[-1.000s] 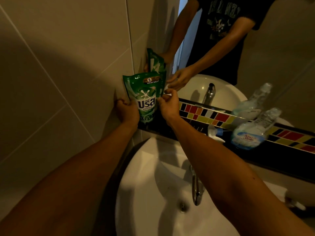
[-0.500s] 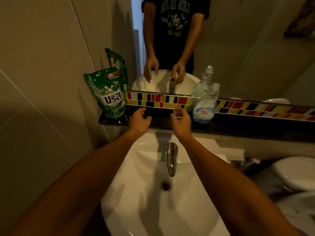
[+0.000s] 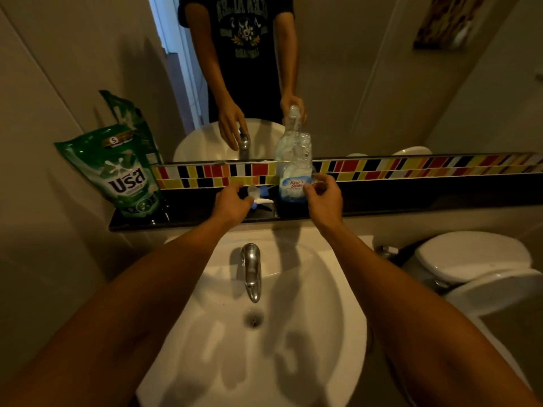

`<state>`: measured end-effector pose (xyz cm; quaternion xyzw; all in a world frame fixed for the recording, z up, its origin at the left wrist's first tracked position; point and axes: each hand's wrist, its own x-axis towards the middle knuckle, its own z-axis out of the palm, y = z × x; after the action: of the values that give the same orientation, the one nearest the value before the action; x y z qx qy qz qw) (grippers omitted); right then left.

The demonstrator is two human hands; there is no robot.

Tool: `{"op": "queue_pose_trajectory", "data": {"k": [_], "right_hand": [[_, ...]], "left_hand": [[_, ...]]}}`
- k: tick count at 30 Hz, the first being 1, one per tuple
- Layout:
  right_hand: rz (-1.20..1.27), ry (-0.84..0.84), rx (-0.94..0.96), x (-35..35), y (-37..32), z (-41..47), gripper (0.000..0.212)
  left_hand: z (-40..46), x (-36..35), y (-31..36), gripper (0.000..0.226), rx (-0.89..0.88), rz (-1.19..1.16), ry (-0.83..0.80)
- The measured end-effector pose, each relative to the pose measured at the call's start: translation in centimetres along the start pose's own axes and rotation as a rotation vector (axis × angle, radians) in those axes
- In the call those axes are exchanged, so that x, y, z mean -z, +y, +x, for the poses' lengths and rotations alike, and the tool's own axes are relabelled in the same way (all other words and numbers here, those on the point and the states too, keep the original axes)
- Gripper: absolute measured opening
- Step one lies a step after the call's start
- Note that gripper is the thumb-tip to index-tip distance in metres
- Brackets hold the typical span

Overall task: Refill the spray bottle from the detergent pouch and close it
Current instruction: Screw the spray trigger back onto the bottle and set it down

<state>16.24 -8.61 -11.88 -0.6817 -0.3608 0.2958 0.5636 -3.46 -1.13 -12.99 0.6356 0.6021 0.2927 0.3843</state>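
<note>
Bottle (image 3: 294, 174) is stood upright on the dark shelf (image 3: 411, 198), long axis vertical, neck open at the top with no sprayer fitted. It is flanked by both hands, the right hand (image 3: 323, 198) being nearer: its thumb and fingers are curled loosely at the label, touching or just short of it, and a firm hold cannot be told. The left hand (image 3: 232, 202) is half-closed at the sprayer (image 3: 260, 196), which is laid flat just left of the bottle. The pouch (image 3: 123, 174) is stood well apart, at the shelf's far left.
</note>
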Motion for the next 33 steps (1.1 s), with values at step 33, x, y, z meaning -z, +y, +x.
{"op": "queue_pose_trajectory", "data": {"k": [33], "right_hand": [[0.116, -0.34, 0.056, 0.5, -1.1, 8.5, 0.042]], "left_hand": [[8.2, -3.0, -1.1, 0.038, 0.235, -0.325, -0.04]]}}
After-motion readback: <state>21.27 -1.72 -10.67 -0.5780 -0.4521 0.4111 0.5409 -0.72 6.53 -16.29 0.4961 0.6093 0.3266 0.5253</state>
